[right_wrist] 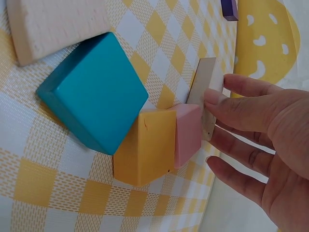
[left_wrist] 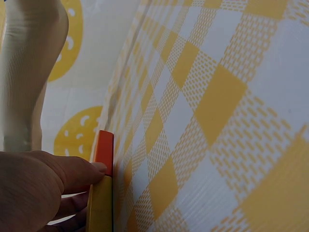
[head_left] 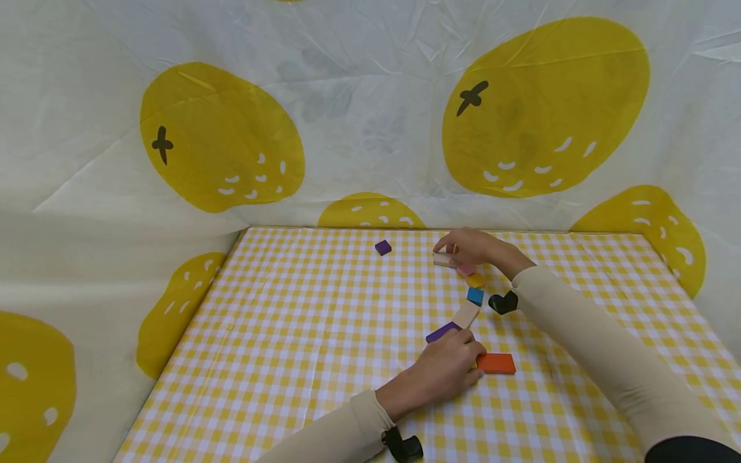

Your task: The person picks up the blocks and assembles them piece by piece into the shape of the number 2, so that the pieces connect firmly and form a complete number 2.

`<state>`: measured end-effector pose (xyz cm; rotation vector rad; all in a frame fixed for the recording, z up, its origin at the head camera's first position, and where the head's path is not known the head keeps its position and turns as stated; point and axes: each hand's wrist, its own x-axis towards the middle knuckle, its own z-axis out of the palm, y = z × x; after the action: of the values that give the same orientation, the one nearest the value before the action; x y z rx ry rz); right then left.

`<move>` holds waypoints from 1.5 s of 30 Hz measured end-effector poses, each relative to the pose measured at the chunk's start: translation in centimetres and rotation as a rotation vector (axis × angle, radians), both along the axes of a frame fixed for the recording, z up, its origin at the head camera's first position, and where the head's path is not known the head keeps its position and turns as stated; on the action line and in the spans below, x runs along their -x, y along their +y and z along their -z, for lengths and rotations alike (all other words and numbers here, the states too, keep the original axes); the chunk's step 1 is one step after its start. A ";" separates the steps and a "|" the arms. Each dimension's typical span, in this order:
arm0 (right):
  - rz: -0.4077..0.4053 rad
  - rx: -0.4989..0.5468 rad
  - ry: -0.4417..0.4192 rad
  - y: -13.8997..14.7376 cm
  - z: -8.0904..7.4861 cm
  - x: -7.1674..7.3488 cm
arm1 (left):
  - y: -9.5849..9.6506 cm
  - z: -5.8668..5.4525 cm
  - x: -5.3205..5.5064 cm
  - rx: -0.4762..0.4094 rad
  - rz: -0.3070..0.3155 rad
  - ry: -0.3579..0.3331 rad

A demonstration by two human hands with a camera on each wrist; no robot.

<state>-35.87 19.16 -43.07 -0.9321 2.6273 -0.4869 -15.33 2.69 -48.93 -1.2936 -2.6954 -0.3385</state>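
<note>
Several toy blocks form a curved row on the checked cloth. At its far end my right hand pinches a plain wooden block, thumb on one side and fingers on the other. Beside that block are a pink block, a yellow-orange block and a blue block. A second plain wooden block and a purple block continue the row. My left hand grips a yellow block, mostly hidden in the head view. Its thumb reaches the joint with an orange block.
A small purple block lies apart near the back edge of the table. A pale curtain with yellow fruit prints hangs behind the table and on its left.
</note>
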 end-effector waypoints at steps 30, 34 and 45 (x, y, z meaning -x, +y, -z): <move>-0.010 0.038 -0.049 -0.5 -0.4 0.9 | -0.2 -0.2 0.0 0.010 -0.008 -0.026; -0.037 0.073 -0.028 -1.2 -0.9 1.6 | -0.1 0.0 0.1 0.013 -0.010 -0.008; -0.096 0.136 0.087 -5.6 -1.3 3.1 | 0.0 -0.1 -0.1 0.008 -0.019 0.003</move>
<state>-38.93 13.53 -41.77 -1.1394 2.6377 -0.6197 -15.23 2.66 -48.84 -1.2681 -2.7080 -0.3231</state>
